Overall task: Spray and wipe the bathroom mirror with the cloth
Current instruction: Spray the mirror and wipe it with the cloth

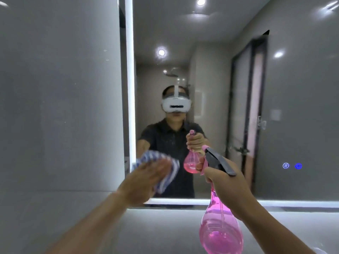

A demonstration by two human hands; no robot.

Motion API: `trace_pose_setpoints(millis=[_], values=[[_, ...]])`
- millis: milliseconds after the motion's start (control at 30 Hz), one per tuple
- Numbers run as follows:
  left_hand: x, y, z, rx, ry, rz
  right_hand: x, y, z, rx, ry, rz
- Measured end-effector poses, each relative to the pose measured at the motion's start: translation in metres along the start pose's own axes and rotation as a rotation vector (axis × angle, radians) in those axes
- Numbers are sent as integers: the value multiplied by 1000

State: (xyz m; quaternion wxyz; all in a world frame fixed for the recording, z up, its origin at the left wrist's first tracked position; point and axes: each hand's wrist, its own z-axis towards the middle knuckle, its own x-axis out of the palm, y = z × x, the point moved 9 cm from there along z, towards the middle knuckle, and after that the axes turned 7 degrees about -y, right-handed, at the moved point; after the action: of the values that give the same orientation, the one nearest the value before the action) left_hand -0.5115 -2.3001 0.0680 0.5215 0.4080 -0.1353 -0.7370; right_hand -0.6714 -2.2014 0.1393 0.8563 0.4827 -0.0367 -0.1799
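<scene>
The bathroom mirror (229,88) fills the wall ahead, edged by a lit white strip. My left hand (145,182) presses a blue-and-white striped cloth (170,173) flat against the mirror's lower left corner. My right hand (225,186) grips the neck of a pink spray bottle (221,230) with a dark grey trigger head (218,161), nozzle aimed at the glass. The bottle holds pink liquid in its lower part. The mirror reflects a person with a headset, the cloth and the bottle.
Grey tiled wall (58,107) lies left of the mirror. Two blue touch buttons (292,165) glow at the mirror's lower right. A pale counter (161,230) runs below the mirror. A dark-framed door shows in the reflection.
</scene>
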Motion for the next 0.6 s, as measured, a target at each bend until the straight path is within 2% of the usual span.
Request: trace_pose_setpoints(millis=[100, 200, 267, 300, 400, 467, 533, 600], values=[[-49, 84, 60, -381, -170, -65, -3, 3, 3, 11, -12, 22], [-70, 115, 104, -562, -248, -149, -4, 10, 6, -17, -31, 10], [-59, 81, 104, -498, -259, -219, -4, 11, 6, -11, -28, 7], [-44, 51, 90, -419, -206, -262, -3, 10, 5, -2, -18, 3], [7, -43, 16, -57, 76, -215, -1, 4, 3, 18, -8, 11], [21, -57, -20, 134, 181, -98, 1, 1, 1, 22, 2, 1], [17, -37, -15, 173, 179, -126, -1, -1, 1, 20, 0, -4], [-14, 7, 20, 22, -4, -59, -3, 0, 0, 22, 4, -6]])
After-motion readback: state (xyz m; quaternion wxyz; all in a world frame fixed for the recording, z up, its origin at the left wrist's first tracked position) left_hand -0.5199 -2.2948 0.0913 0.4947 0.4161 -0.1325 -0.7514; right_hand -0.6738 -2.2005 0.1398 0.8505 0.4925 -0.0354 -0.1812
